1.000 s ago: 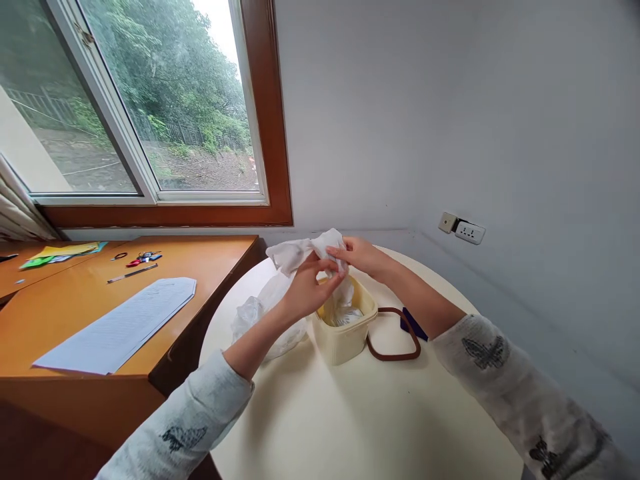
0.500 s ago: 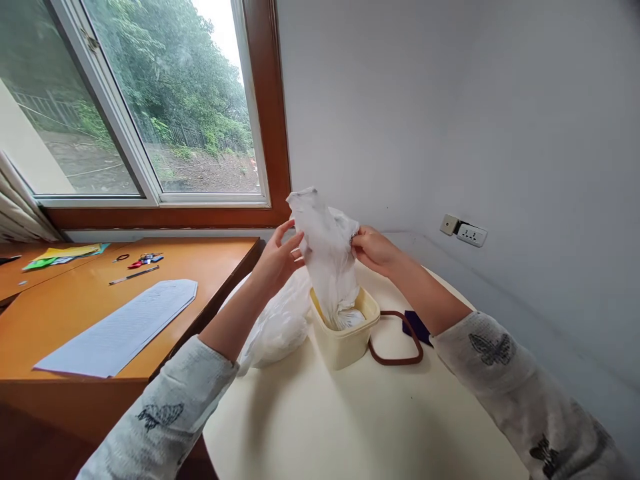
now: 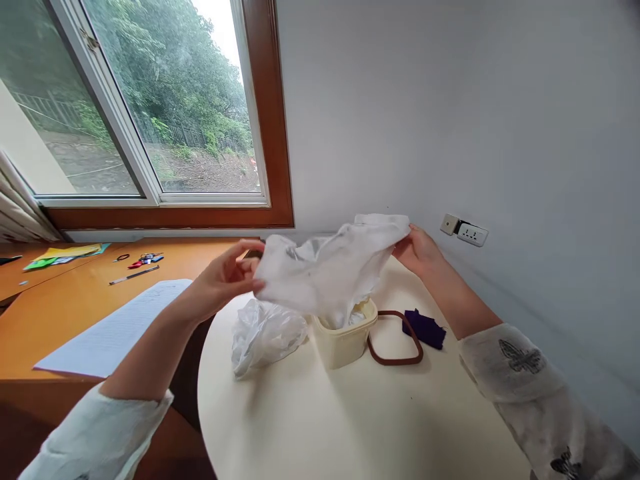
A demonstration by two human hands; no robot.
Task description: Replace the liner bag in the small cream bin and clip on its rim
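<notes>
A thin white plastic bag (image 3: 325,270) is stretched sideways between my two hands. My left hand (image 3: 223,280) pinches its left edge. At the upper right corner, my right hand (image 3: 417,252) grips the bag, its fingertips partly behind the plastic. The bag's lower part hangs into a cream plastic bin (image 3: 345,348) on the round table, hiding much of the bin's mouth. A brown rounded-square ring (image 3: 396,361) lies against the bin's right side. Left of the bin sits another crumpled clear-white plastic bag (image 3: 267,337).
A dark purple cloth (image 3: 425,330) lies right of the ring on the cream round table (image 3: 365,420). On the wooden desk (image 3: 200,257) at left are paper sheets (image 3: 120,327), a pen (image 3: 134,275) and keys (image 3: 147,260). A wall socket (image 3: 473,234) is at right.
My hands have moved apart, the left one leftward and the right one rightward. The bag, bunched upright before, is now spread wide and lower. More of the purple cloth shows.
</notes>
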